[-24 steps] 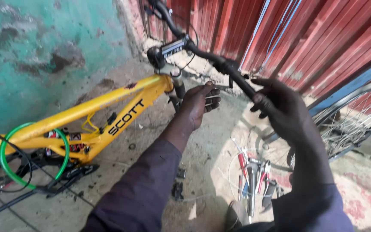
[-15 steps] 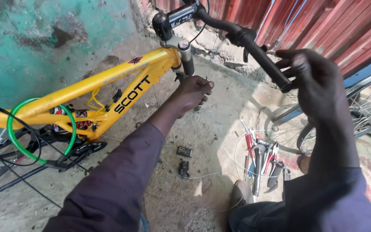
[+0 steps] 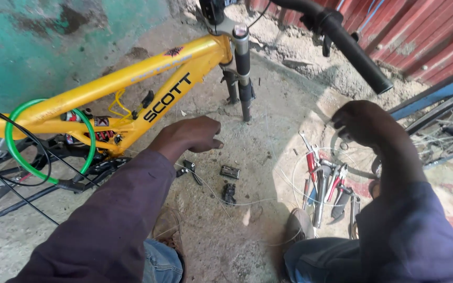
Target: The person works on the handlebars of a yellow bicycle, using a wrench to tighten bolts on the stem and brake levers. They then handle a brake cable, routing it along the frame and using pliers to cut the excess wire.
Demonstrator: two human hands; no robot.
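Left hand (image 3: 192,136) – fingers loosely curled, empty, above small black metal parts (image 3: 229,182) | right hand (image 3: 363,123) – grip unclear, below black rubber handlebar grip (image 3: 360,60) | I judge thin cable (image 3: 268,202) could snag fingers.

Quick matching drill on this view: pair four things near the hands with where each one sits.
Things:
1. yellow bike frame
2. green cable loop
3. pliers pile
4. black handlebar grip

Places:
A. on the ground below the right hand
B. top right, above the right hand
C. far left, hanging over the frame
D. across the upper left, beyond the left hand

Pairs: 1-D, 2-C, 3-A, 4-B
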